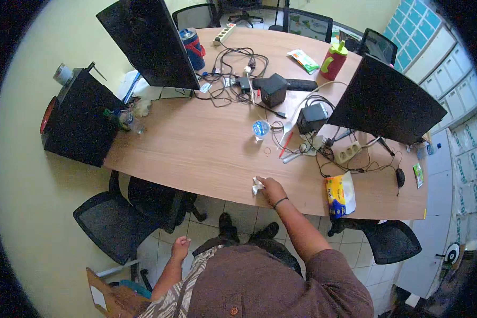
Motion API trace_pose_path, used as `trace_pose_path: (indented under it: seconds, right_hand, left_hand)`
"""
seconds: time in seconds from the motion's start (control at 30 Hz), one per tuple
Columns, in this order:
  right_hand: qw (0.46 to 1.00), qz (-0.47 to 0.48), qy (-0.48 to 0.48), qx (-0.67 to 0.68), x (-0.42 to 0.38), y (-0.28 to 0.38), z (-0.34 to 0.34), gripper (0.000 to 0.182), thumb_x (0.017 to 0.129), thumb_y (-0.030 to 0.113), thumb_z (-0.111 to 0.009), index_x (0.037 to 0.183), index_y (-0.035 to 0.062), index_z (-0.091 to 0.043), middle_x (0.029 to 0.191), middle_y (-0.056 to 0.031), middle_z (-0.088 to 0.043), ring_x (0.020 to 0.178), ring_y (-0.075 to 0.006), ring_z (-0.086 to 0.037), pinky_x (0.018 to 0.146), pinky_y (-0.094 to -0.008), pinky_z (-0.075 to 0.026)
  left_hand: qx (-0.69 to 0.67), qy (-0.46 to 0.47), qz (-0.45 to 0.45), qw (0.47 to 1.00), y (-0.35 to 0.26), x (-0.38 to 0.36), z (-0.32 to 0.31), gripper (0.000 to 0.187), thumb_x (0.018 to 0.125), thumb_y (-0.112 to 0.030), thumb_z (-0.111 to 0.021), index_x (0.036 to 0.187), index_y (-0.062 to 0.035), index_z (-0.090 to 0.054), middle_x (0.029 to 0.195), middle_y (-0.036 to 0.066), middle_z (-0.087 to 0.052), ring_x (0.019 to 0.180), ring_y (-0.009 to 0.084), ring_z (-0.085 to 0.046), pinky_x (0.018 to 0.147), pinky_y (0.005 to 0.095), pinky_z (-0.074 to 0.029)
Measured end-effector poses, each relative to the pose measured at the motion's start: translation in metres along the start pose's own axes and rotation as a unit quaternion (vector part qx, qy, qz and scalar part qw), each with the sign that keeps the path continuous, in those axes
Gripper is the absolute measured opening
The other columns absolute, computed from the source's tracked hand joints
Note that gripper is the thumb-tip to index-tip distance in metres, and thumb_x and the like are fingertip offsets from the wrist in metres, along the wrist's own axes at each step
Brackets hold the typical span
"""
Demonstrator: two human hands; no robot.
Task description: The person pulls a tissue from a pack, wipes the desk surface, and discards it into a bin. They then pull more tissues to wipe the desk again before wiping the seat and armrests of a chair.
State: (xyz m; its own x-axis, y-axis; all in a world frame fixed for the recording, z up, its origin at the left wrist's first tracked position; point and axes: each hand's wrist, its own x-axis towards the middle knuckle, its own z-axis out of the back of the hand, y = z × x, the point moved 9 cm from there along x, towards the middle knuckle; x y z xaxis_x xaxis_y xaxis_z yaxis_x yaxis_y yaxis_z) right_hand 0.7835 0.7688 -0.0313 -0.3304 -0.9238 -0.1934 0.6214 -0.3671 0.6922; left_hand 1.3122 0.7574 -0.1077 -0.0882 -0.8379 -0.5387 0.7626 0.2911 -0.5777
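Observation:
My right hand [272, 191] is on the front part of the wooden table [212, 153], its fingers closed on a crumpled white tissue [257, 186] that touches the tabletop. A dark band circles that wrist. My left hand [180, 247] hangs low beside my body, off the table, with its fingers curled in and nothing seen in them. A yellow and blue tissue pack [336, 196] lies to the right of my right hand. Beyond the hand stands a sealed plastic water cup [260, 130], with a red pen-like stick [285, 145] lying near it.
Two monitors [148, 45] [387, 100] stand on the table. Tangled cables [222, 79], black boxes [274, 90], a power strip [348, 152], a mouse [400, 177] and a red-green bottle [334, 59] lie or stand around. Chairs [111, 225] [392, 241] sit at the near edge.

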Motion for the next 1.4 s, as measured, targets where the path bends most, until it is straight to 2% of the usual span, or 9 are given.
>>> trace_pose_path:
  seconds: [0.23,0.43,0.57,0.63,0.77,1.07,1.13,1.3,1.4]
  right_hand:
    - [0.998,-0.047,-0.006,-0.039,0.038,0.025,-0.014,0.023,0.078,0.013,-0.069,0.101,0.0082,-0.073,0.097,-0.0199,-0.069,0.092,-0.0366,-0.066,0.083,-0.0428,-0.053]
    - [0.981,-0.108,0.026,-0.16,0.062,0.043,-0.033,0.02,0.078,0.018,-0.07,0.094,0.0053,-0.07,0.095,-0.0211,-0.069,0.091,-0.0383,-0.066,0.083,-0.0447,-0.054]
    - [0.981,-0.1,-0.038,-0.16,0.09,0.07,-0.051,0.018,0.083,0.016,-0.063,0.096,0.0042,-0.068,0.099,-0.0225,-0.067,0.094,-0.0396,-0.065,0.084,-0.046,-0.053]
    - [0.981,-0.084,-0.03,-0.173,0.093,0.089,-0.071,0.019,0.085,0.014,-0.06,0.099,0.004,-0.067,0.102,-0.0232,-0.066,0.095,-0.0401,-0.065,0.084,-0.0463,-0.053]
    - [0.988,-0.015,0.051,-0.144,0.081,0.109,-0.108,0.021,0.089,0.016,-0.055,0.103,0.0036,-0.066,0.107,-0.0229,-0.064,0.097,-0.04,-0.064,0.088,-0.0462,-0.052]
    - [0.977,0.08,-0.053,-0.189,-0.011,-0.045,-0.019,0.023,0.094,0.018,-0.051,0.105,0.0064,-0.068,0.105,-0.0193,-0.068,0.101,-0.036,-0.062,0.089,-0.0423,-0.05]
    - [0.946,-0.308,-0.062,-0.079,-0.014,-0.131,0.028,0.023,0.093,0.02,-0.054,0.105,0.0065,-0.068,0.1,-0.0199,-0.069,0.096,-0.0375,-0.064,0.085,-0.043,-0.052]
    - [0.923,-0.297,-0.221,-0.105,-0.025,-0.022,0.049,0.013,0.09,0.013,-0.059,0.099,0.0054,-0.065,0.088,-0.0133,-0.069,0.085,-0.0251,-0.067,0.071,-0.0357,-0.054]
    - [0.915,-0.185,-0.074,0.351,-0.005,-0.003,-0.03,0.013,0.094,0.013,-0.055,0.103,0.0051,-0.061,0.094,-0.0057,-0.065,0.086,-0.0158,-0.063,0.072,-0.0285,-0.053]
  left_hand:
    - [0.027,0.062,0.041,0.997,0.101,0.032,-0.002,0.034,0.086,-0.028,-0.066,0.11,-0.0036,-0.064,0.102,0.016,-0.071,0.098,0.0291,-0.068,0.086,0.038,-0.052]
    - [0.278,0.115,-0.263,0.917,0.11,0.028,-0.021,0.024,0.076,-0.017,-0.057,0.096,-0.0062,-0.067,0.094,0.018,-0.067,0.091,0.0369,-0.065,0.079,0.0434,-0.052]
    - [0.148,0.18,-0.109,0.967,0.154,0.043,-0.02,0.017,0.089,-0.02,-0.054,0.088,-0.0088,-0.067,0.076,0.014,-0.062,0.073,0.0287,-0.062,0.067,0.0412,-0.049]
    - [-0.525,0.224,0.145,0.808,0.173,0.044,-0.037,0.023,0.094,-0.025,-0.053,0.08,-0.0106,-0.065,0.065,0.006,-0.055,0.057,0.0204,-0.053,0.054,0.0366,-0.042]
    - [-0.309,0.2,0.203,0.907,0.181,0.058,-0.023,0.026,0.094,-0.024,-0.054,0.072,-0.0112,-0.06,0.058,0.0,-0.05,0.043,0.0113,-0.041,0.041,0.0306,-0.03]
    - [-0.546,0.194,-0.012,0.815,0.094,0.057,0.007,0.024,0.093,-0.024,-0.06,0.074,-0.0094,-0.063,0.06,0.005,-0.056,0.05,0.0147,-0.051,0.046,0.0344,-0.039]
    - [-0.475,0.163,-0.035,0.864,0.085,0.06,0.006,0.021,0.091,-0.024,-0.063,0.077,-0.008,-0.064,0.063,0.006,-0.058,0.054,0.0159,-0.053,0.05,0.035,-0.041]
    - [-0.121,0.024,-0.121,0.985,0.013,0.083,0.022,0.02,0.086,-0.021,-0.072,0.091,-0.0022,-0.068,0.075,0.007,-0.065,0.069,0.0206,-0.061,0.064,0.0371,-0.05]
    - [-0.122,0.026,-0.165,0.978,-0.092,0.07,0.037,0.028,0.085,-0.026,-0.075,0.098,-0.0026,-0.067,0.081,0.006,-0.067,0.073,0.0163,-0.061,0.069,0.0329,-0.051]
